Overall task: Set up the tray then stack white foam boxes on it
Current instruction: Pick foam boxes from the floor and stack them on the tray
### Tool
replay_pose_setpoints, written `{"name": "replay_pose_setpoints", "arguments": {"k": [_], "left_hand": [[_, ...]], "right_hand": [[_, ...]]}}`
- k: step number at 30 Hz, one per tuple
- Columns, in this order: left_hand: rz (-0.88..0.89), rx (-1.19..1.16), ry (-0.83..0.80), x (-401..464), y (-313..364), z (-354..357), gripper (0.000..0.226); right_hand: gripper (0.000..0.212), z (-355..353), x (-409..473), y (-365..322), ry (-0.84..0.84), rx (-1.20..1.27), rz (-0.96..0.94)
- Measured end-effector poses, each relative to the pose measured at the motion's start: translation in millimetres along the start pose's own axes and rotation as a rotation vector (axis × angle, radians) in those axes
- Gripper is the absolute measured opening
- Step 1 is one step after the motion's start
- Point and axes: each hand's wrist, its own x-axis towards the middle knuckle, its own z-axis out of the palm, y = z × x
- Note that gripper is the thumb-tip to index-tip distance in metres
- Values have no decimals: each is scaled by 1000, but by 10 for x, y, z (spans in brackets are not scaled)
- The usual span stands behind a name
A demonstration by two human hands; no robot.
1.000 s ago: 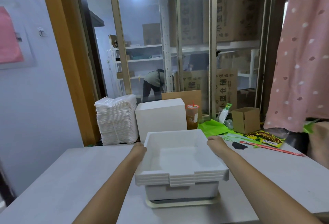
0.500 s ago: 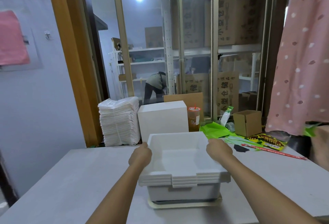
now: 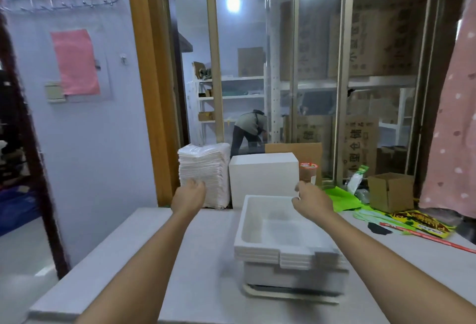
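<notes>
Your empty left hand (image 3: 190, 193) reached toward the pile (image 3: 204, 173) for another box; your right hand (image 3: 310, 201), loosely curled and empty, hovered over the stack (image 3: 286, 241).

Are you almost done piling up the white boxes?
Partly. Done: several open white foam boxes sit nested on the cream tray on the grey table. In hand: nothing; the left hand reaches towards the tall white pile, the right hand hovers by the stack's rim. Left: that pile, if it needs stacking.

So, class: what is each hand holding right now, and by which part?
Left hand: nothing. Right hand: cannot be told; it's at the foam boxes' far rim.
</notes>
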Motion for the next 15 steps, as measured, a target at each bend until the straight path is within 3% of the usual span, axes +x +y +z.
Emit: {"name": "replay_pose_setpoints", "arguments": {"k": [4, 9, 15], "left_hand": [[-49, 64, 140, 53, -572, -766, 33], [-223, 160, 307, -252, -1686, -1605, 34], [-476, 230, 495, -1194, -3190, -2407, 30]], "right_hand": [[39, 84, -72, -985, -84, 172, -169], [34, 418, -576, -2363, -180, 374, -412], [36, 1051, -1655, -3695, -282, 371, -774]]}}
